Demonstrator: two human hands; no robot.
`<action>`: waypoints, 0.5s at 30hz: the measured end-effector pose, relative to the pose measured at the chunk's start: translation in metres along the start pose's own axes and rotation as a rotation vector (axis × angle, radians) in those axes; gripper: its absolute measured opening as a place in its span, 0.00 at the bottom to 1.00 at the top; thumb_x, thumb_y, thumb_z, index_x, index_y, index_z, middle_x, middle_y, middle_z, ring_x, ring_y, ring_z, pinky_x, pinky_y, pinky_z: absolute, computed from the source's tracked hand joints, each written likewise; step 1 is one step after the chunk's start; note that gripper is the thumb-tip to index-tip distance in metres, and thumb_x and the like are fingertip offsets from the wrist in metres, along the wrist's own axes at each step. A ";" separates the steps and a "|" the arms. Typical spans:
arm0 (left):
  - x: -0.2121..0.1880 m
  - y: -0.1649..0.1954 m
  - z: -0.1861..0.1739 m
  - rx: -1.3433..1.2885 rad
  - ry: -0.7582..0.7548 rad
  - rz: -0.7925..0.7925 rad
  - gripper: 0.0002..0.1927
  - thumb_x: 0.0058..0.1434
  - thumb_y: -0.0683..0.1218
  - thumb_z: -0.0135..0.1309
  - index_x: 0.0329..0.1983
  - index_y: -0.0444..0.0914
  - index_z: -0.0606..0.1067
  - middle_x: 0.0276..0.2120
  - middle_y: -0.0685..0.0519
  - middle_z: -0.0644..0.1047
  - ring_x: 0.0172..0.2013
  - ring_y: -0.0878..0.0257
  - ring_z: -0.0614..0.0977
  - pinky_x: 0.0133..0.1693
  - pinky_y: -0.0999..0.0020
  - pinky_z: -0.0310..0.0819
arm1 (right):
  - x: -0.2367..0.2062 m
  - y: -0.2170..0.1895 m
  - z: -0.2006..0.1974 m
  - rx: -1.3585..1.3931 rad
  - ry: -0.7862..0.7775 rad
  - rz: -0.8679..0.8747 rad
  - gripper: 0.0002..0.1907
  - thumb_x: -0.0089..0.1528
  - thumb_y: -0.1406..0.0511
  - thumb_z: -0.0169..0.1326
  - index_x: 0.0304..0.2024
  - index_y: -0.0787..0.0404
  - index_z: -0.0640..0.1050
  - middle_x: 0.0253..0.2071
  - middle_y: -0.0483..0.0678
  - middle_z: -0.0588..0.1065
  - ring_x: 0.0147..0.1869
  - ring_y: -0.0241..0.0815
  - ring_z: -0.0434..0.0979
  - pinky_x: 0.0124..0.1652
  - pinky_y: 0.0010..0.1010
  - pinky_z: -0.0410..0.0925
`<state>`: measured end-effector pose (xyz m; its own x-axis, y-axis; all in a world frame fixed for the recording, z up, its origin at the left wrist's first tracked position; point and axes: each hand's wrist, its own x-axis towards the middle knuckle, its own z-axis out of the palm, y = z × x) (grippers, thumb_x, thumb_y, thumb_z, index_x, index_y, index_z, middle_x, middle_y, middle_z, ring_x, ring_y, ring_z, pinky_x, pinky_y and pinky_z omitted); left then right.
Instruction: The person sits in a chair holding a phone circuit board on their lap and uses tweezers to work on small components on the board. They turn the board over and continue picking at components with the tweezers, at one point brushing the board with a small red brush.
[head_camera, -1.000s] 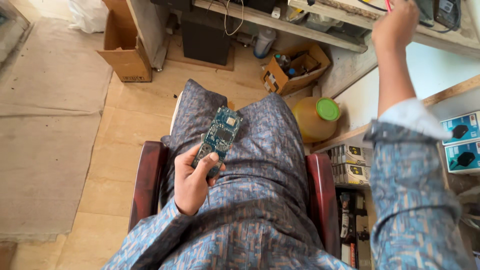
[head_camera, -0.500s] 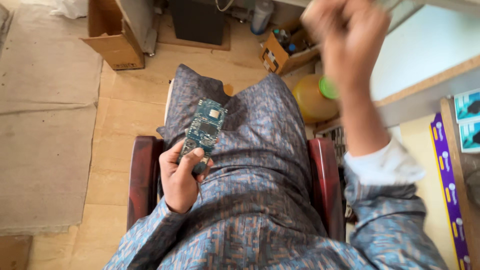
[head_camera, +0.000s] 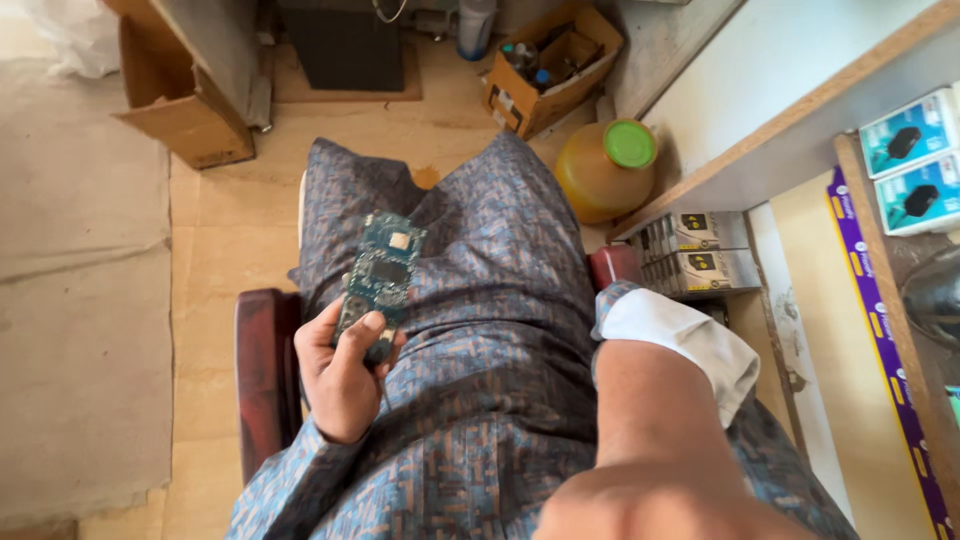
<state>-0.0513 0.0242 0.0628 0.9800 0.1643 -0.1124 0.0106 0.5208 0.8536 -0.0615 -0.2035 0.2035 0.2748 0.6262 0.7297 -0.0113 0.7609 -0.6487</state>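
Note:
I sit on a dark red chair (head_camera: 262, 370) in blue patterned clothing. My left hand (head_camera: 345, 375) rests over my lap and grips the lower end of a green circuit board (head_camera: 380, 275), thumb on its face. The board points away from me, with a small silvery chip near its far end. My right forearm, with a rolled white cuff, rises toward the camera. My right hand (head_camera: 660, 512) is a close blur at the bottom edge, and what it holds, if anything, is hidden.
A yellow jug with a green cap (head_camera: 605, 170) stands on the floor beside a wooden shelf unit (head_camera: 790, 130). Small boxes (head_camera: 695, 255) are stacked under the shelf. An open cardboard box of parts (head_camera: 545, 65) and another carton (head_camera: 180, 100) sit farther off. A mat (head_camera: 80, 300) lies at left.
My right arm has come down from the high shelf and drawn in close to the camera. The left hand has kept the circuit board over my lap.

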 end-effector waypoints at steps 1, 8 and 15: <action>-0.001 0.001 -0.001 0.002 -0.007 0.008 0.11 0.64 0.38 0.52 0.46 0.26 0.77 0.25 0.51 0.77 0.17 0.71 0.72 0.20 0.77 0.65 | 0.002 0.001 -0.001 0.005 0.004 -0.001 0.16 0.69 0.64 0.47 0.25 0.57 0.65 0.24 0.47 0.66 0.26 0.48 0.67 0.28 0.43 0.65; 0.001 0.005 0.001 0.079 -0.103 0.026 0.11 0.66 0.40 0.52 0.43 0.26 0.78 0.24 0.50 0.77 0.17 0.73 0.69 0.20 0.77 0.60 | 0.009 0.016 -0.009 -0.041 0.073 0.037 0.13 0.67 0.63 0.48 0.27 0.55 0.66 0.24 0.45 0.68 0.25 0.46 0.69 0.27 0.40 0.66; 0.001 0.004 0.006 0.105 -0.100 -0.013 0.12 0.64 0.41 0.50 0.45 0.28 0.78 0.23 0.51 0.79 0.16 0.73 0.69 0.18 0.78 0.59 | 0.010 0.012 0.016 -0.061 0.133 0.028 0.10 0.66 0.63 0.50 0.29 0.54 0.68 0.23 0.44 0.70 0.25 0.43 0.70 0.27 0.38 0.67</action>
<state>-0.0494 0.0219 0.0691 0.9945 0.0710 -0.0771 0.0391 0.4311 0.9015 -0.0741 -0.1851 0.2063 0.4002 0.6157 0.6788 0.0364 0.7294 -0.6831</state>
